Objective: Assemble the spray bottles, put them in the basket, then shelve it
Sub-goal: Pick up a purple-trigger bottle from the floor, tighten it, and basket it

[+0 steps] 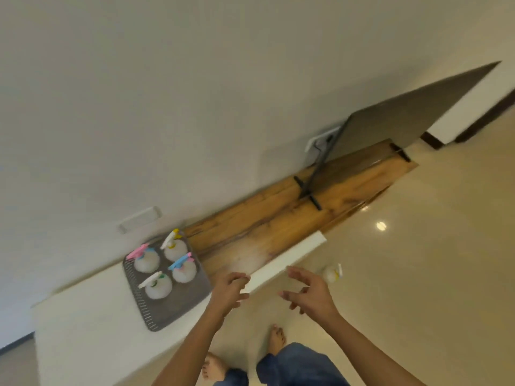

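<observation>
A grey slatted basket point(192, 291) rests on a white shelf top point(92, 316) by the wall. Inside it stand several clear spray bottles with coloured trigger heads: pink point(146, 260), yellow point(175, 247), blue point(183, 270) and white-green point(158, 286). Another spray bottle point(332, 273) lies on the floor beyond my right hand. My left hand point(230, 292) hovers just right of the basket, fingers loosely curled and holding nothing. My right hand point(309, 293) is open with fingers spread, also holding nothing.
A wooden TV bench point(292, 215) runs along the wall to the right, carrying a tilted flat screen point(404, 118) on a black stand. A white ledge edge point(289, 260) crosses between my hands. Glossy tiled floor point(418, 260) and my bare feet lie below.
</observation>
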